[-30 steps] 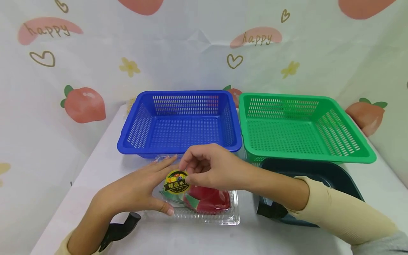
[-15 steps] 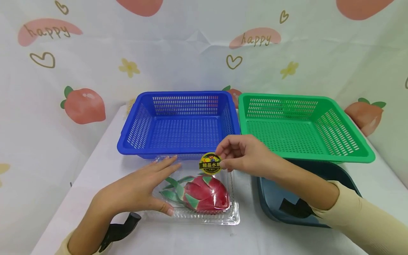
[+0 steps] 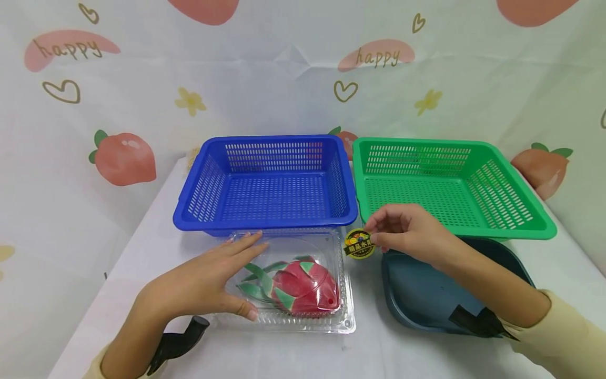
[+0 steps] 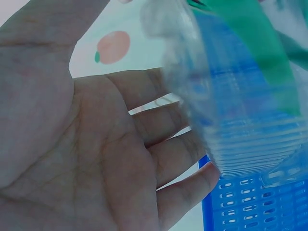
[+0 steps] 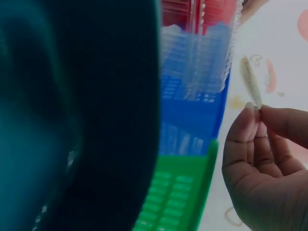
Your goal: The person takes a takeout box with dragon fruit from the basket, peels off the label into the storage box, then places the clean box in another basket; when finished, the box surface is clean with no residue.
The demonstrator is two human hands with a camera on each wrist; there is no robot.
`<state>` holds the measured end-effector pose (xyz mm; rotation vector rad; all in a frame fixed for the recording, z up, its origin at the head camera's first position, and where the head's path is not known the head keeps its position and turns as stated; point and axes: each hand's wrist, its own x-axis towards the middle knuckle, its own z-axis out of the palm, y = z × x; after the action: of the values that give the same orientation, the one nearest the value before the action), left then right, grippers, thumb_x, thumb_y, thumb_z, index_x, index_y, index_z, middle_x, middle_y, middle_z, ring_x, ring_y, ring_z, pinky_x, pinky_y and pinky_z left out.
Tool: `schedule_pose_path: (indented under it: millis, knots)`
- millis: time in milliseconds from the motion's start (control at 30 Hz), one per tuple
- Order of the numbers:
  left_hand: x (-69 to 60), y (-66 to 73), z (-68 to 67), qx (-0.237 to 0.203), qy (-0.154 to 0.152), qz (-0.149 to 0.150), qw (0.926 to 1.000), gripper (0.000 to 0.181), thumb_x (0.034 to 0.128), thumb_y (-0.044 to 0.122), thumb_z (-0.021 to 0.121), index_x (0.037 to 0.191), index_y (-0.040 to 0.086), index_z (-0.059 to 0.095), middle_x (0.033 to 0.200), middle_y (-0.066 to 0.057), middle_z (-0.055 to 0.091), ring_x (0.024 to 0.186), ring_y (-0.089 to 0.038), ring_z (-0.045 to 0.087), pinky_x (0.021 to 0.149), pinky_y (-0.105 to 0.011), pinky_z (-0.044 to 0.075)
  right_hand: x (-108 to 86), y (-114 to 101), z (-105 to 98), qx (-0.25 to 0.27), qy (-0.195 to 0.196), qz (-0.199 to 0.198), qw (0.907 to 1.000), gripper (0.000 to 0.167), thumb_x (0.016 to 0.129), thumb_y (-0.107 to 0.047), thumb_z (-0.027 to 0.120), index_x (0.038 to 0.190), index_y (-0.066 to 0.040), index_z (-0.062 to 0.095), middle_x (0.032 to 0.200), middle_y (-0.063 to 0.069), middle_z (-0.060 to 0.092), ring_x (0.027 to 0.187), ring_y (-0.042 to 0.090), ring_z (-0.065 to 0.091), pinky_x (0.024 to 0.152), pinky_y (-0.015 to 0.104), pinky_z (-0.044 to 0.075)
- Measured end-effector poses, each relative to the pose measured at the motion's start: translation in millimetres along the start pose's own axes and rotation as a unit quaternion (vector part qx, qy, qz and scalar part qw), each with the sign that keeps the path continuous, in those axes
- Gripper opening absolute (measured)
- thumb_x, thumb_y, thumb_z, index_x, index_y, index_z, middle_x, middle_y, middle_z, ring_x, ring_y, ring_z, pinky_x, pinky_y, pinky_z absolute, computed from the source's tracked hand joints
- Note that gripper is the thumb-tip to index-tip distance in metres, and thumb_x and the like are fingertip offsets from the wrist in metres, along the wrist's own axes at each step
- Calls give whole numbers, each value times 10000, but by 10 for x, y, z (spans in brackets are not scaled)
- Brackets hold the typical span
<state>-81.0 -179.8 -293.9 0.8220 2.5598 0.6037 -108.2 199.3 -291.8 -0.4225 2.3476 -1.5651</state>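
A clear plastic box [image 3: 303, 247] holds a red dragon fruit [image 3: 307, 287] with green leaves. My left hand [image 3: 208, 281] rests against the box's left side, fingers spread and nearly straight; in the left wrist view the fingers [image 4: 180, 159] touch the clear wall. Between thumb and fingertips my right hand [image 3: 412, 234] pinches the edge of a round black and yellow sticker [image 3: 360, 243], right of the box and near the dark tray's upper left corner. The right wrist view shows the sticker [image 5: 251, 83] nearly edge-on above the pinching hand [image 5: 269, 163].
Behind the box stands a blue basket [image 3: 279, 227], and a green basket [image 3: 516, 232] is beside it on the right. A dark teal tray [image 3: 440, 295] lies in front of the green basket, under my right forearm. White cloth covers the table [image 3: 265, 358].
My right hand has carried the sticker from over the box to the right, past its edge, uncovering the fruit. The left hand has stayed at the box's left side.
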Motion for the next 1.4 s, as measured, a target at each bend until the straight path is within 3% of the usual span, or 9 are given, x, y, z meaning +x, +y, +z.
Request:
schedule_pose_path:
  millis: [300,633,833,967,1067,1400]
  knots:
    - [-2,2,-6,-1,-26,13,10000,1064,716,637,793,1570,168,366,1648,-51,219,1486,-391,197,1134,-617,250,-185,186,-158,114,187,237,9995,238,890,36,670,1121,77,634,989,137,679,864,196,664,739,357,589]
    - [-6,8,-9,2,-11,85,10000,1066,719,617,803,1570,153,361,1648,-72,217,1489,-386,190,1138,-614,239,-322,314,-233,-176,229,537,9981,234,880,44,677,1109,67,631,957,131,659,839,243,663,712,366,593]
    - [-5,8,-8,29,-3,107,9999,1073,716,635,791,1570,149,361,1647,-80,217,1487,-389,194,1139,-613,238,-364,415,-256,-861,93,389,9955,157,888,26,694,1040,44,657,891,91,671,751,206,676,648,364,595]
    - [-17,7,-19,22,-8,20,10000,1060,718,627,798,1568,160,369,1645,-74,225,1481,-406,203,1131,-622,246,-375,452,-277,-1584,-12,174,9872,137,880,27,691,1012,-1,666,845,39,664,703,156,658,587,326,568]
    - [-21,8,-23,28,-7,-17,10000,1057,717,618,805,1567,164,372,1644,-74,231,1478,-411,208,1128,-624,251,-378,471,-295,-1999,-147,222,9795,145,872,5,697,1010,-20,661,814,1,654,675,129,631,553,305,537]
    - [-11,17,-10,75,-4,16,10000,1058,720,612,807,1567,151,370,1644,-76,231,1481,-404,204,1132,-617,251,-399,538,-307,-2356,-785,385,9679,207,864,73,657,1038,-39,655,770,-32,649,637,124,610,524,299,529]
